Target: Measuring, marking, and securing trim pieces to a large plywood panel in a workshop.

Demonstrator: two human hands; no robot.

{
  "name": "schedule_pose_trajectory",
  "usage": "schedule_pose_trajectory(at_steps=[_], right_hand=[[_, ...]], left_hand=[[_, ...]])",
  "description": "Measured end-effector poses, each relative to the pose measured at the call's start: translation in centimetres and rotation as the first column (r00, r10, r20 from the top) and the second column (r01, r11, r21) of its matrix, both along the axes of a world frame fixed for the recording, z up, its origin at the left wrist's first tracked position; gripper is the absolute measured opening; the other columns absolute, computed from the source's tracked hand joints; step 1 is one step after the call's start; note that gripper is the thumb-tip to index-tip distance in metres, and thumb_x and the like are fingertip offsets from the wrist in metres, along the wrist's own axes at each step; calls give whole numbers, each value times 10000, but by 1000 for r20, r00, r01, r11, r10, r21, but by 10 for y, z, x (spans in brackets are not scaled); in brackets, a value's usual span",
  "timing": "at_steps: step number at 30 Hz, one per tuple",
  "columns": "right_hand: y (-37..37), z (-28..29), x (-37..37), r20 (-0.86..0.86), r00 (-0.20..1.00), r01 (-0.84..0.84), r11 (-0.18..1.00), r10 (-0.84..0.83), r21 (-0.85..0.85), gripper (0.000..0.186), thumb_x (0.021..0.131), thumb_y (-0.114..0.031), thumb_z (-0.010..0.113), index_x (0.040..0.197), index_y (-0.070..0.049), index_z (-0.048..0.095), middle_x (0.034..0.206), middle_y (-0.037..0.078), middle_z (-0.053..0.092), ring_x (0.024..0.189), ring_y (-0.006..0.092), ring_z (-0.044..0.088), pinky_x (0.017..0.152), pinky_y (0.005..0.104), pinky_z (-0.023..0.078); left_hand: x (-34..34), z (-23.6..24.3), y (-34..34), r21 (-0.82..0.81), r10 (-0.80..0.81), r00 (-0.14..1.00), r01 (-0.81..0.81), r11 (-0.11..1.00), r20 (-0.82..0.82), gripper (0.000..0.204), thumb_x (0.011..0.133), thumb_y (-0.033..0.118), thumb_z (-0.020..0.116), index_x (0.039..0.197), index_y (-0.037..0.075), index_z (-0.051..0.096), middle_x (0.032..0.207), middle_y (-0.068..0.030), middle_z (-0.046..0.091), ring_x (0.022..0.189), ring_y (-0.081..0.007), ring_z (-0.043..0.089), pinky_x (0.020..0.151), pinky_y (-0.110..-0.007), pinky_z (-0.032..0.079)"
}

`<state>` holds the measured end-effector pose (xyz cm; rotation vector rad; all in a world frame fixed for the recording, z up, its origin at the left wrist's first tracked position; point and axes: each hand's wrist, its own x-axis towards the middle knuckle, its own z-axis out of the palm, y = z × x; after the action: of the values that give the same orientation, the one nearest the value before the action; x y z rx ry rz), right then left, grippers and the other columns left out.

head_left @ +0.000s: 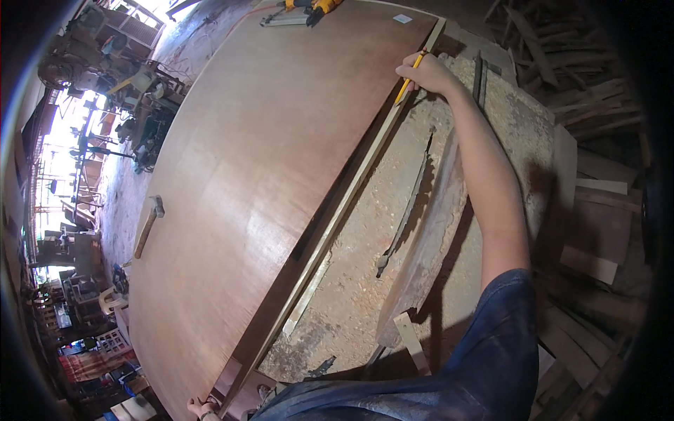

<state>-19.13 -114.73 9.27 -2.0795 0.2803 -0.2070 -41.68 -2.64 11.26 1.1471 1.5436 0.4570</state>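
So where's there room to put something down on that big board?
The big board is bare between the hammer and the long edge by the wood strip, and below the hammer toward the left hand. It's crowded at the top by the yellow tool and where the right hand holds the pencil.

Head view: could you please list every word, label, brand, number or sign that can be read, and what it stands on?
No words, numbers or signs can be read.
Small white patch, perhaps a label, on the brown panel: any print is too small to read.
Yellow pencil in the right hand: no legible marking.
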Motion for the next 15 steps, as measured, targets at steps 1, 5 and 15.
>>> schedule_pose_trajectory(at_steps=[1,5,15], right_hand=[[4,-4,9,11,1000,-20,1000,20,22,277,845,-256,606,712,-13,598,606,60,615,548,117,607,513,263,480],[8,-8,17,3,999,-41,999,41,30,268,824,-255,614,712,-12,599,604,62,619,543,119,605,510,269,476],[9,-14,12,-35,999,-26,999,27,33,295,841,-218,623,618,-47,535,571,36,587,518,104,593,483,246,456]], left_hand=[[-6,12,16,10,-39,999,39,999,-4,542,692,575,515,970,118,605,981,-73,599,818,-234,521,636,-358,426],[-10,15,21,-63,-209,976,212,975,55,556,665,574,536,980,122,611,1035,-72,599,873,-227,513,710,-367,426],[-24,17,-22,-35,20,999,-21,999,-29,555,637,535,552,992,110,591,1053,-84,583,914,-237,504,724,-369,412]])
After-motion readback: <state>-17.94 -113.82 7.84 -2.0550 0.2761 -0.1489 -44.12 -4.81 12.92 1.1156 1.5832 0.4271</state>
